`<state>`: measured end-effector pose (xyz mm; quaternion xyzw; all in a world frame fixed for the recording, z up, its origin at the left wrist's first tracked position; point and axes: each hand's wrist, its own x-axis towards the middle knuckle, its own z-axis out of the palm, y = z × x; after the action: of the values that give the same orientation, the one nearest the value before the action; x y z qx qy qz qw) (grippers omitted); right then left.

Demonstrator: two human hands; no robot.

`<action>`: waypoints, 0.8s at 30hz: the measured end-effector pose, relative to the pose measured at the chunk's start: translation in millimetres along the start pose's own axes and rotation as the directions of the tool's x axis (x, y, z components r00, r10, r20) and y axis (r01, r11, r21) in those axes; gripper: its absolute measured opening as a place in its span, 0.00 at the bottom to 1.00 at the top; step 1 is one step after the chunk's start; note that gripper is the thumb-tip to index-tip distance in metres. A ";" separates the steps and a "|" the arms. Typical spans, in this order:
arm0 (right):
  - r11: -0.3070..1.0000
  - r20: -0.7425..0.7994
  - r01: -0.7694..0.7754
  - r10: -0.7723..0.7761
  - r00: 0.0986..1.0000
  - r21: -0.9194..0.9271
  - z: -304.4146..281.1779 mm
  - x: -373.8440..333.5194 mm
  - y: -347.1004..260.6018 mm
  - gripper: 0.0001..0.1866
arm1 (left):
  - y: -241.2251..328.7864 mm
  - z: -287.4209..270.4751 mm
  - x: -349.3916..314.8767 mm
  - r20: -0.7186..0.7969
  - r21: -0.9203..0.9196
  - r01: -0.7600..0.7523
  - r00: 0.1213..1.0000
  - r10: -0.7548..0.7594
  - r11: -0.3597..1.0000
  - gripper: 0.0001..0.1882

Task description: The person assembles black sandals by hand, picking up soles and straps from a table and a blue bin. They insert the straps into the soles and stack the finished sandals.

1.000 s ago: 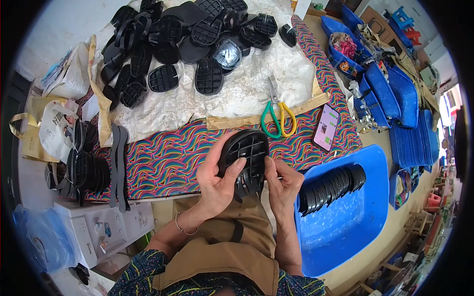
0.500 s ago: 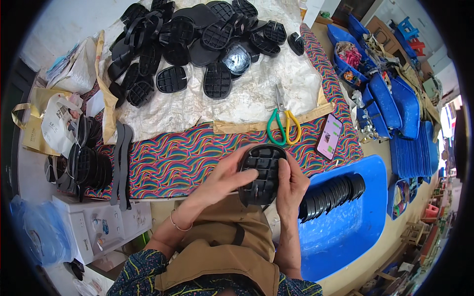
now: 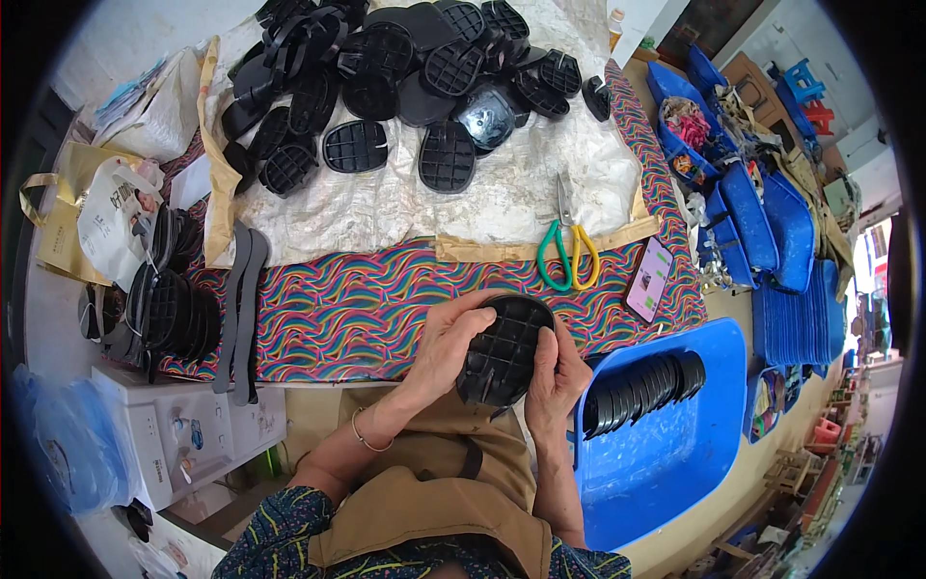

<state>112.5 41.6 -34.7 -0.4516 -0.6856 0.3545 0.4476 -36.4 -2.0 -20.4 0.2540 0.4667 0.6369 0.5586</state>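
Above my lap, just off the table's front edge, a black moulded sole piece [image 3: 507, 349] with a raised grid faces up between both hands. My left hand [image 3: 442, 349] grips its left side, thumb lying at the upper left edge. On the other side, my right hand [image 3: 557, 378] closes on the right edge with its thumb over the grid; the fingers underneath are hidden. A loose heap of similar black sole pieces [image 3: 447, 152] covers the whitish sheet [image 3: 386, 212] at the back. Scissors [image 3: 566, 210] with one green and one yellow handle lie beyond my right hand.
A phone [image 3: 648, 280] lies at the table's right. Below it, a blue tub [image 3: 666, 454] holds a row of black sole pieces [image 3: 641, 391]. Dark strips [image 3: 238, 318] overhang the front edge at left, near stacked, tied soles [image 3: 174, 314]. More blue tubs [image 3: 796, 309] stand at right.
My left thumb has slid from the middle of the sole piece to its upper left edge. The piece has tilted slightly, and the whole view has shifted a little.
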 end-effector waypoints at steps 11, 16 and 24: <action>0.977 0.147 -0.197 0.184 0.972 0.083 27.8 -7.0 24.1 0.17 | 1.0 -29.6 -2.0 0.046 0.267 -0.163 0.987 0.157 0.950 0.18; 0.999 0.092 -0.027 0.023 0.995 0.043 43.1 -9.0 40.2 0.16 | 3.9 -46.9 5.0 0.121 0.562 -0.260 0.965 0.232 0.786 0.15; 0.932 -0.060 0.275 -0.296 0.953 -0.235 67.8 -14.0 60.4 0.22 | 22.9 -45.7 13.6 0.424 0.780 -0.534 0.835 0.352 0.326 0.18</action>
<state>70.0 43.5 -116.2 -0.4110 -0.7576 0.1845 0.4724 -89.2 -1.9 -22.9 0.6757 0.5847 0.4070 0.1893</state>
